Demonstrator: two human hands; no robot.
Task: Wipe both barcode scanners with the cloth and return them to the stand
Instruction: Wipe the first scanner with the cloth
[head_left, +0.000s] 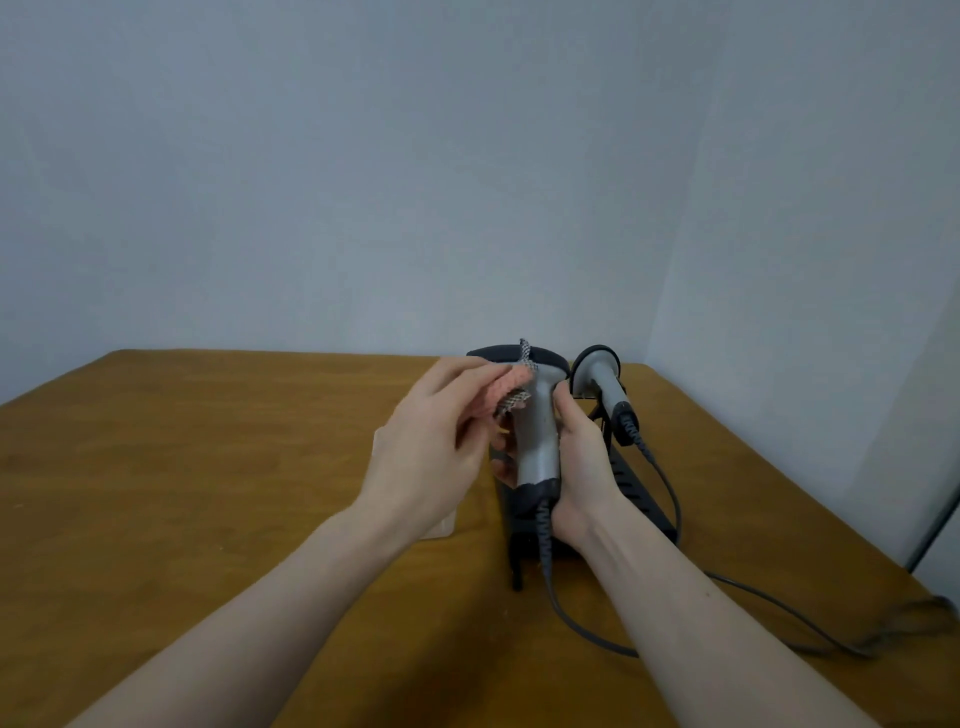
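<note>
My right hand (576, 467) grips the grey handle of a barcode scanner (537, 436), holding it upright above the black stand (631, 483). My left hand (436, 441) pinches a pink cloth (511, 392) with a checked edge and presses it against the scanner just below its dark head. A second grey scanner (605, 382) rests in the stand to the right, head up, its cable trailing off to the right.
The brown wooden table (208, 467) meets a plain wall at the back. Grey cables (769, 603) run from both scanners across the table to its right edge. A small clear object (441, 530) lies under my left wrist.
</note>
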